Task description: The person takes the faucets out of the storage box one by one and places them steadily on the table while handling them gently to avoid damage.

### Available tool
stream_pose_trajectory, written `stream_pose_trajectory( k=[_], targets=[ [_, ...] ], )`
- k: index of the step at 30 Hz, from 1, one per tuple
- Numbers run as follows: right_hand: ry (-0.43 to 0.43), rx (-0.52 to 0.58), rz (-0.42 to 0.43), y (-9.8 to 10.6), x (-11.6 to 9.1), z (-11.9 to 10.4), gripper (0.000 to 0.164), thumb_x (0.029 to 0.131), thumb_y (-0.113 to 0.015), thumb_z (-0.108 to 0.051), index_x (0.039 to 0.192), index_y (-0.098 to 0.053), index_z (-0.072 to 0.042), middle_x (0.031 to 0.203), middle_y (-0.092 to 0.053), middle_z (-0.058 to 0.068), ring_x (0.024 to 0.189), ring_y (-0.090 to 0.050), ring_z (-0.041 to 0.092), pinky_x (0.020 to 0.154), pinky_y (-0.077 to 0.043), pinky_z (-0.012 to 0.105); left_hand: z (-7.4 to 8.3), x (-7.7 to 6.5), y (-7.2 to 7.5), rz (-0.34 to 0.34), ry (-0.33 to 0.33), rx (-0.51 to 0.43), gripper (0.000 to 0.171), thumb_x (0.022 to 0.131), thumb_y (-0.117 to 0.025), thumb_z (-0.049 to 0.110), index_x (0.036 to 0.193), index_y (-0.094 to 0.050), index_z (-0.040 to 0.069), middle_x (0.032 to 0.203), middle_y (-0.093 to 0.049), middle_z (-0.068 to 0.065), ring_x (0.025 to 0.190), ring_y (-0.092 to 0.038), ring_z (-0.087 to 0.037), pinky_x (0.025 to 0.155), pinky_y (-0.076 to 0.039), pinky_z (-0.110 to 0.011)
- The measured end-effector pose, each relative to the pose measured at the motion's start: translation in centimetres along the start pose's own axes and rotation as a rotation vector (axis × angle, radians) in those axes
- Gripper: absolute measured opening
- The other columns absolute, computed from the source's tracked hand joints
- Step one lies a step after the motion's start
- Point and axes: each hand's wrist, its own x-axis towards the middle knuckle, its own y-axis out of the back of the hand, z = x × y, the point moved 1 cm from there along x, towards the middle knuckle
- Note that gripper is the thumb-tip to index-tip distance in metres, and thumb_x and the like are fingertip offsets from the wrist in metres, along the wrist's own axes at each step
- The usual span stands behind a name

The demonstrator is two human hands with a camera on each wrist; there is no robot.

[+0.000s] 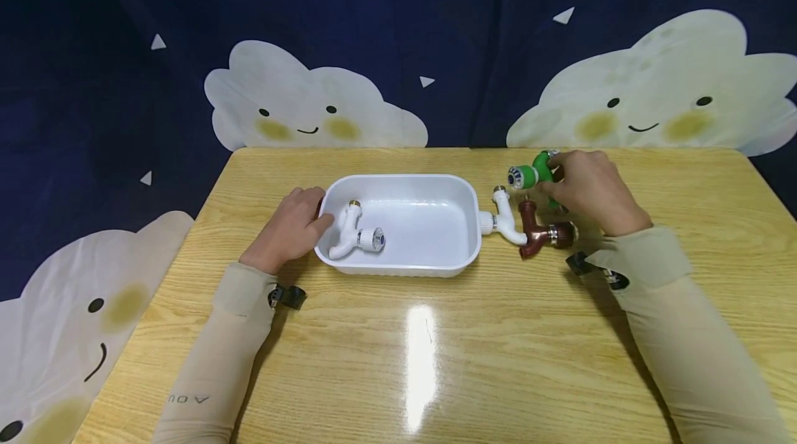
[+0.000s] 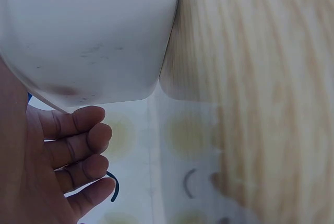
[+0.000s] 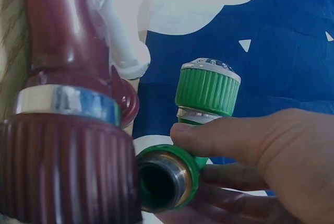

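My right hand (image 1: 591,188) pinches a green faucet (image 1: 543,171) between thumb and fingers, above the table's far right part. In the right wrist view the green faucet's ribbed knob (image 3: 207,89) points up, and its threaded end (image 3: 162,182) faces the camera. My left hand (image 1: 291,228) grips the left end of a white plastic basin (image 1: 423,268), thumb over the rim and fingers outside. Inside the basin, at its left, lies a white faucet (image 1: 349,236) with a clear-capped knob.
Right of the basin, a second white faucet (image 1: 507,219) lies with its knob against the basin wall. A brown-red faucet (image 1: 537,231) lies beside it, close under my right hand. The wooden table (image 1: 529,347) meets a dark blue cloth (image 1: 461,29) with clouds behind.
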Motion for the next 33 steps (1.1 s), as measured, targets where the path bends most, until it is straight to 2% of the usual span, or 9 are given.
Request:
stream_pose_trajectory(
  k=[3, 10, 20, 27, 33],
  targets=[
    [-0.011, 0.007, -0.008, -0.2, 0.1, 0.1, 0.027, 0.09, -0.076, -0.023, 0.105, -0.072, -0.001, 0.093, -0.076, 0.022, 0.078, -0.066, 0.034, 0.062, -0.044, 0.035, 0.0, 0.0, 0.0, 0.001, -0.001, -0.004, 0.036, 0.097, -0.05, 0.024, 0.117, -0.063, -0.002, 0.094, -0.065, -0.014, 0.091, -0.05, -0.031, 0.083, -0.04, -0.042],
    [-0.033, -0.001, -0.039, -0.8, 0.3, 0.3, 0.03, 0.091, -0.076, -0.022, 0.108, -0.072, 0.002, 0.083, -0.071, 0.016, 0.074, -0.058, 0.03, 0.061, -0.043, 0.035, 0.0, 0.0, 0.0, -0.002, 0.0, -0.011, 0.036, 0.097, -0.05, 0.024, 0.118, -0.063, -0.002, 0.095, -0.065, -0.014, 0.091, -0.05, -0.032, 0.084, -0.04, -0.043],
    [-0.059, 0.007, -0.068, -1.0, 0.4, 0.8, 0.03, 0.092, -0.076, -0.025, 0.103, -0.072, 0.003, 0.083, -0.069, 0.017, 0.077, -0.056, 0.033, 0.065, -0.045, 0.042, 0.1, -0.1, 0.1, -0.006, 0.006, -0.017, 0.033, 0.097, -0.05, 0.024, 0.115, -0.063, -0.001, 0.091, -0.063, -0.014, 0.09, -0.049, -0.031, 0.083, -0.039, -0.042],
    [-0.08, 0.026, -0.093, -1.2, 0.3, 0.7, 0.029, 0.092, -0.075, -0.025, 0.104, -0.072, 0.001, 0.081, -0.066, 0.015, 0.075, -0.054, 0.032, 0.061, -0.042, 0.036, 0.0, -0.1, 0.1, 0.009, -0.014, -0.008, 0.036, 0.096, -0.052, 0.024, 0.118, -0.063, -0.002, 0.095, -0.065, -0.015, 0.092, -0.053, -0.032, 0.084, -0.042, -0.044],
    [-0.086, 0.024, -0.107, -1.4, 0.5, 1.0, 0.03, 0.093, -0.075, -0.026, 0.104, -0.072, 0.003, 0.083, -0.068, 0.016, 0.075, -0.055, 0.032, 0.061, -0.044, 0.036, 0.0, -0.1, 0.1, 0.008, -0.012, -0.013, 0.034, 0.096, -0.051, 0.024, 0.116, -0.063, -0.001, 0.093, -0.064, -0.014, 0.091, -0.053, -0.032, 0.082, -0.041, -0.043]
  ],
)
